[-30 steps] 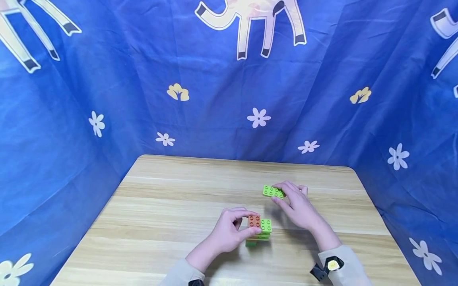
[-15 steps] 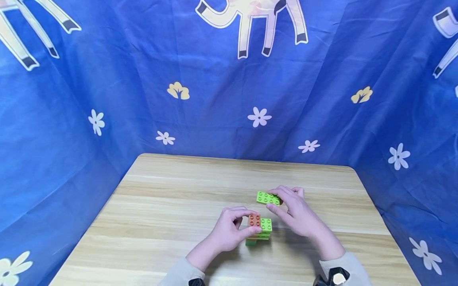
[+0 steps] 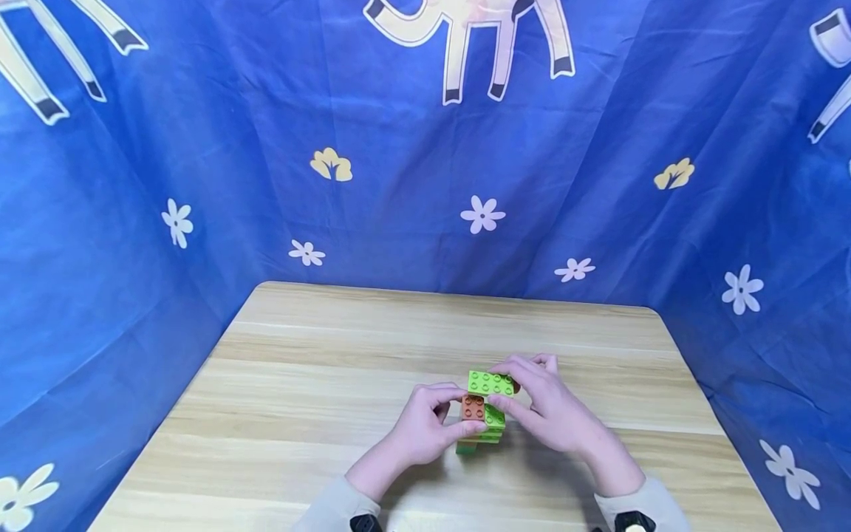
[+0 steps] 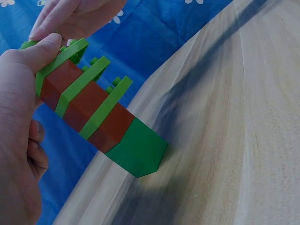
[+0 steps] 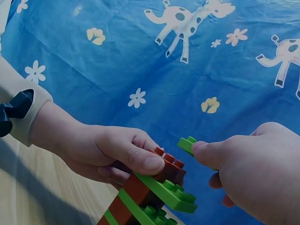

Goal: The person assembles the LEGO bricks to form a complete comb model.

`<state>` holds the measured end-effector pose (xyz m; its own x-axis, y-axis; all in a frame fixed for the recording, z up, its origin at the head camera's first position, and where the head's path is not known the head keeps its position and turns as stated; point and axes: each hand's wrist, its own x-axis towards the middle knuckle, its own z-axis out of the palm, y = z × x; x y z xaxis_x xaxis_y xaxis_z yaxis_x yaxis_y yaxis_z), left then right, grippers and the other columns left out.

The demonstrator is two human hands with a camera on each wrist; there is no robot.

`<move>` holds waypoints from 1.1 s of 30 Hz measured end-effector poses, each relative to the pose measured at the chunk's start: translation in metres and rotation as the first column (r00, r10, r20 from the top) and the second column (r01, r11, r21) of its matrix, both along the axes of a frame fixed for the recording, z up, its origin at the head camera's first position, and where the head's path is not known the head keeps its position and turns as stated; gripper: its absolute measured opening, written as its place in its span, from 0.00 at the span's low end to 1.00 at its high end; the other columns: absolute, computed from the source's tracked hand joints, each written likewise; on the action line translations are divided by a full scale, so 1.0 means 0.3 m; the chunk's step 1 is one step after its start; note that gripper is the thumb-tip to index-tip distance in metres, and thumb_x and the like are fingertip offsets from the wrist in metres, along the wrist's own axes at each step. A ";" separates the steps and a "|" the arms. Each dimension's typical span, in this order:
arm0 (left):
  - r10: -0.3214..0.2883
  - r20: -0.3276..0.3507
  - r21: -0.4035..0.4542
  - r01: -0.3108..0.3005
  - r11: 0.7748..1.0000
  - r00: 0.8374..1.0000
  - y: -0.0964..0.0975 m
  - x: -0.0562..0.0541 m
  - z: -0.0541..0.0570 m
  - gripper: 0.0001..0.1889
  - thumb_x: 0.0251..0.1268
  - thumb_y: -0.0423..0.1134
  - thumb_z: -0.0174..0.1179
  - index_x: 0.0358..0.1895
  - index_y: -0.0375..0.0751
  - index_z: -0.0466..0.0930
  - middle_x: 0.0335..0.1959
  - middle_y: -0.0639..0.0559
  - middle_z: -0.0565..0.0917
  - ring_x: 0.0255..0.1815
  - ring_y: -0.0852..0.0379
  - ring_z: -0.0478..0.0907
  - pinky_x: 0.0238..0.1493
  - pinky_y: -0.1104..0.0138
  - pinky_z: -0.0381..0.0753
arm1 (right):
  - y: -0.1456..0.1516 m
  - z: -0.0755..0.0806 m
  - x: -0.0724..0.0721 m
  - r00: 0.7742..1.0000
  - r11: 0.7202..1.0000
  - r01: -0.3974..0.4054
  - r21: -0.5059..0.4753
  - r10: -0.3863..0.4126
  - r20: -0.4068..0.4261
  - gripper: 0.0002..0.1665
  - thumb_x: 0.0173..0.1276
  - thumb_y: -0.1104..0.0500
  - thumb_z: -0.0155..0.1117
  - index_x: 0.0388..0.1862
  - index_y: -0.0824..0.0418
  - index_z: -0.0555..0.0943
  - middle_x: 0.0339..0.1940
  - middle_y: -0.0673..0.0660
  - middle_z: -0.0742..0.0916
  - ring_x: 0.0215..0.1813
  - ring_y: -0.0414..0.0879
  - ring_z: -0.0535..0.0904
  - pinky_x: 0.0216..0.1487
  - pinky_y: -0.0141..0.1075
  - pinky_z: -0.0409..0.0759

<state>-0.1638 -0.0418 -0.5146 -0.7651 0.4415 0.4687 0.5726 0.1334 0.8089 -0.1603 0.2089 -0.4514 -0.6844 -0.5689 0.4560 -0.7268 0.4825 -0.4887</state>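
Note:
A stacked toy brick tower [image 4: 70, 89] has a dark green base [image 4: 138, 147], then brown bricks alternating with light green plates that stick out to one side. On top is a brown brick [image 3: 473, 407] with studs. My left hand [image 3: 425, 427] grips the tower near this brick, thumb on the near side and fingers behind. My right hand [image 3: 555, 406] pinches a loose light green studded plate [image 3: 485, 382] by its right end. This plate is just beyond the tower's top, overlapping it in the head view; in the right wrist view a gap shows between them.
The tower's base is at the wooden tabletop [image 3: 319, 384], whose rounded far edge meets a blue curtain [image 3: 399, 222] printed with animals and flowers. The curtain also surrounds both sides. Black wrist devices [image 3: 631, 521] sit on the light sleeves.
My right hand has brought the light green plate leftward and nearer, from beyond the tower to right by its top. My left hand has kept its grip on the tower, almost still.

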 end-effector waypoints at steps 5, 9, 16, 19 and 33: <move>-0.012 0.014 0.006 0.012 1.000 1.000 0.000 0.000 0.000 0.16 0.62 0.46 0.79 0.53 0.54 0.91 0.39 0.65 0.88 0.14 0.68 0.56 0.13 0.70 0.57 | -0.004 -0.001 0.013 1.000 1.000 -0.022 0.014 0.022 -0.003 0.18 0.79 0.49 0.67 0.65 0.47 0.80 0.55 0.37 0.83 0.54 0.35 0.79 0.62 0.49 0.55; -0.014 0.015 0.007 0.014 1.000 1.000 0.001 0.000 0.002 0.14 0.62 0.46 0.79 0.50 0.54 0.92 0.37 0.65 0.88 0.15 0.68 0.56 0.13 0.70 0.56 | -0.006 -0.005 0.021 0.999 0.999 -0.038 0.011 0.038 -0.003 0.18 0.79 0.50 0.67 0.64 0.47 0.80 0.53 0.37 0.83 0.49 0.33 0.78 0.59 0.48 0.55; -0.009 -0.015 0.018 0.010 1.000 1.000 -0.001 -0.001 0.003 0.12 0.61 0.45 0.80 0.47 0.54 0.92 0.33 0.65 0.85 0.15 0.69 0.57 0.14 0.71 0.57 | -0.014 -0.010 0.029 0.998 0.998 -0.056 0.008 0.056 0.000 0.17 0.78 0.50 0.68 0.63 0.48 0.80 0.48 0.36 0.81 0.43 0.31 0.76 0.59 0.50 0.55; -0.008 -0.029 0.021 0.009 1.000 1.000 -0.002 -0.002 0.002 0.12 0.60 0.44 0.80 0.46 0.53 0.92 0.32 0.65 0.84 0.15 0.70 0.57 0.14 0.71 0.58 | -0.016 -0.010 0.033 0.998 0.998 -0.059 0.009 0.059 0.000 0.17 0.78 0.51 0.68 0.62 0.48 0.80 0.48 0.36 0.81 0.43 0.30 0.76 0.59 0.49 0.55; 0.008 -0.008 -0.002 -0.008 1.000 1.000 -0.003 0.001 0.004 0.11 0.60 0.46 0.81 0.45 0.56 0.92 0.28 0.66 0.81 0.16 0.69 0.58 0.15 0.72 0.58 | -0.016 -0.018 0.040 0.998 0.998 -0.063 0.017 0.063 -0.003 0.16 0.79 0.50 0.68 0.62 0.46 0.81 0.44 0.35 0.80 0.41 0.29 0.75 0.59 0.47 0.56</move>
<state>-0.1636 -0.0426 -0.5134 -0.7649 0.4363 0.4738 0.5778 0.1399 0.8041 -0.1483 0.2043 -0.4568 -0.6449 -0.6190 0.4484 -0.7582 0.4438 -0.4778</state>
